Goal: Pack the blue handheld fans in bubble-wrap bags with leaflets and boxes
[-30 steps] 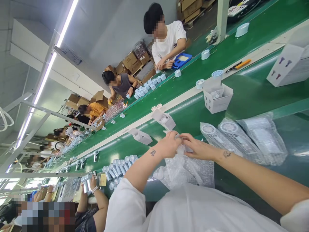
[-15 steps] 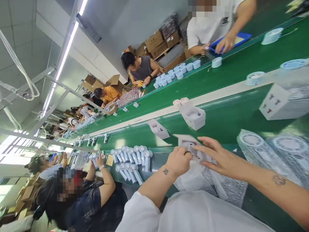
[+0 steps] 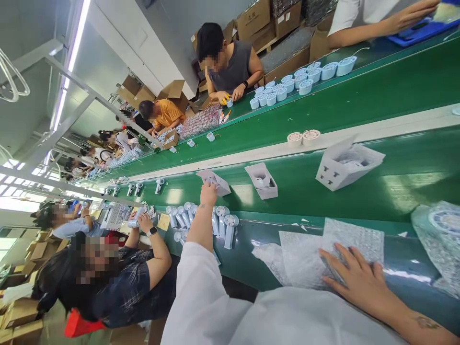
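My left hand (image 3: 209, 194) reaches out over the green belt with its fingers closed at the near side of a small open white box (image 3: 223, 186). Its lid flap stands up, and my fingers hide part of what is inside. On the near worktop my right hand (image 3: 359, 278) lies flat with fingers spread, touching clear bubble-wrap bags (image 3: 305, 254). Just right of the left hand's box, another open white box (image 3: 268, 190) holds a white part. A larger-looking open white box (image 3: 336, 175) with dark printed fan pictures sits farther right.
Light-blue handheld fans (image 3: 230, 232) lie in rows beside my left forearm. A bubble-wrapped fan (image 3: 445, 225) is at the right. Two pinkish round parts (image 3: 304, 138) rest on the white divider (image 3: 251, 158). A co-worker (image 3: 122, 282) sits close on my left; others work across the belt.
The white box that was between both hands is now on the belt at the left with my left hand. My right hand has let go and dropped onto the bubble wrap. The view has shifted left.
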`<action>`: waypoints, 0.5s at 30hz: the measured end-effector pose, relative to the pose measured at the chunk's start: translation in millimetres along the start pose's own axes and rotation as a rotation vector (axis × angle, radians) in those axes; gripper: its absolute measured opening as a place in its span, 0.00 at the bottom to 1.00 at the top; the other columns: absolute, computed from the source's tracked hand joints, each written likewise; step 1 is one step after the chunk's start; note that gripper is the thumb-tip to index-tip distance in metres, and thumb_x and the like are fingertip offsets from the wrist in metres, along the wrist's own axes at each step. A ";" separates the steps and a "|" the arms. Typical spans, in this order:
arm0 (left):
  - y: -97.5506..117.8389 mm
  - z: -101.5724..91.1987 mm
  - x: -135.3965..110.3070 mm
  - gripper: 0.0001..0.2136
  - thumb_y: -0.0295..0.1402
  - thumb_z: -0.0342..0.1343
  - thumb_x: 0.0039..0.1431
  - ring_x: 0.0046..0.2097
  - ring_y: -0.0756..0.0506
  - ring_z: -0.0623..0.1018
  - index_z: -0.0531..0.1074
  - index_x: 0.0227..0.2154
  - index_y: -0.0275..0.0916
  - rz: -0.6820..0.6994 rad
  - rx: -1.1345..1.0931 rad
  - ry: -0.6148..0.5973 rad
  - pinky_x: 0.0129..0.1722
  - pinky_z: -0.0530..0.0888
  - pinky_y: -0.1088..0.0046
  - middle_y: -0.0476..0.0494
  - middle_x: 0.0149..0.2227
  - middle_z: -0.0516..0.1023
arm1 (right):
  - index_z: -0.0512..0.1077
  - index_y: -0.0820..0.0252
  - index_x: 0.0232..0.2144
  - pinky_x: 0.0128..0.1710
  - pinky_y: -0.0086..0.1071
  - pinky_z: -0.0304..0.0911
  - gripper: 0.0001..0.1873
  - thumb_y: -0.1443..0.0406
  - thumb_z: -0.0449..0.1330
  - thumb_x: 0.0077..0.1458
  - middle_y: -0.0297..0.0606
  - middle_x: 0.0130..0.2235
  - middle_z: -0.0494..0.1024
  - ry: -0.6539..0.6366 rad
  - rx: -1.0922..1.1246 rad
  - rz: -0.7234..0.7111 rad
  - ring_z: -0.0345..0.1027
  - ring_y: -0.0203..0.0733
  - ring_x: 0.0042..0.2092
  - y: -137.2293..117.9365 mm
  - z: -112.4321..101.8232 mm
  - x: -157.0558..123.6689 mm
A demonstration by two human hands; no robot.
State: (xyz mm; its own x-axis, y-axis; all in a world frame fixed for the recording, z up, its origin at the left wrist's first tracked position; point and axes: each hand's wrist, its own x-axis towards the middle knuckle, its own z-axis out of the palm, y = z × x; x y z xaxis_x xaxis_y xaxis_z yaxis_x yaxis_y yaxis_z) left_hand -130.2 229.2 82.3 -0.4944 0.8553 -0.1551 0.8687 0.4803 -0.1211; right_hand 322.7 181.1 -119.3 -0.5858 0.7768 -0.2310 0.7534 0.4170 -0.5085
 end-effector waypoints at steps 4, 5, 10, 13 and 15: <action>-8.8 4.1 15.1 0.11 0.28 0.50 0.67 0.55 0.37 0.73 0.77 0.44 0.36 0.015 -0.023 -0.078 0.53 0.71 0.64 0.31 0.53 0.73 | 0.73 0.41 0.55 0.56 0.78 0.52 0.31 0.42 0.54 0.51 0.55 0.63 0.69 0.059 0.049 -0.064 0.51 0.81 0.67 -3.6 -1.5 6.9; -11.6 1.4 13.8 0.11 0.28 0.51 0.66 0.56 0.37 0.72 0.76 0.47 0.37 0.025 -0.029 -0.098 0.52 0.71 0.64 0.32 0.54 0.73 | 0.73 0.40 0.54 0.56 0.78 0.52 0.30 0.42 0.54 0.51 0.55 0.63 0.69 0.071 0.062 -0.064 0.51 0.81 0.67 -3.5 -1.7 6.0; -13.1 4.3 -43.7 0.16 0.33 0.48 0.70 0.57 0.39 0.74 0.67 0.58 0.41 -0.022 -0.096 -0.032 0.52 0.71 0.65 0.34 0.55 0.74 | 0.72 0.40 0.55 0.58 0.77 0.50 0.30 0.43 0.57 0.52 0.53 0.63 0.68 0.035 0.123 -0.034 0.49 0.79 0.68 -2.3 -5.3 2.0; 3.9 39.1 -107.8 0.20 0.43 0.40 0.73 0.49 0.37 0.80 0.72 0.49 0.36 -0.239 -0.134 -0.158 0.48 0.74 0.62 0.30 0.46 0.79 | 0.71 0.45 0.55 0.58 0.78 0.50 0.32 0.42 0.56 0.51 0.55 0.63 0.67 0.027 0.145 0.018 0.51 0.80 0.67 -6.9 -15.9 4.7; 17.5 69.5 -142.3 0.21 0.49 0.50 0.68 0.48 0.33 0.81 0.72 0.47 0.35 -0.291 -0.155 -0.373 0.47 0.74 0.61 0.28 0.44 0.80 | 0.72 0.51 0.52 0.57 0.76 0.53 0.31 0.43 0.54 0.52 0.58 0.61 0.69 0.094 0.184 0.031 0.54 0.79 0.66 -16.6 -29.3 7.1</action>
State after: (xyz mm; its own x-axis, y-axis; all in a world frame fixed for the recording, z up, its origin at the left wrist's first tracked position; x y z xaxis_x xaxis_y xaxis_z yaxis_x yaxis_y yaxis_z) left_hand -46.6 102.4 34.1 -0.6694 0.5671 -0.4799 0.6731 0.7364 -0.0685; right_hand 314.8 193.5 -88.2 -0.5260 0.8323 -0.1750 0.6987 0.3056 -0.6469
